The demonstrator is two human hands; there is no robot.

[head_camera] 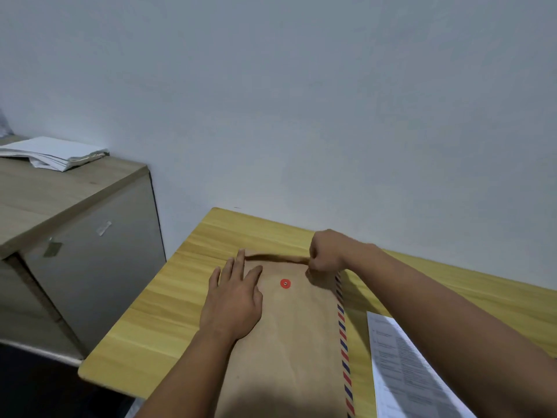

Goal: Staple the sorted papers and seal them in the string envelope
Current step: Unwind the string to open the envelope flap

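The envelope point(289, 333) lay flat on the table point(168, 297), its red button point(285, 283) facing up. The left hand point(233, 300) rested flat on it at 9 o'clock of the button, fingers straight. The right hand point(327, 251), at 1 o'clock of the button, pinched the flap point(271, 257) with curled fingers. Printed papers point(404, 369) lay at the envelope's 3 o'clock.

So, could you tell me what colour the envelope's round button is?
Red, on the brown envelope; the button shows in the head view.
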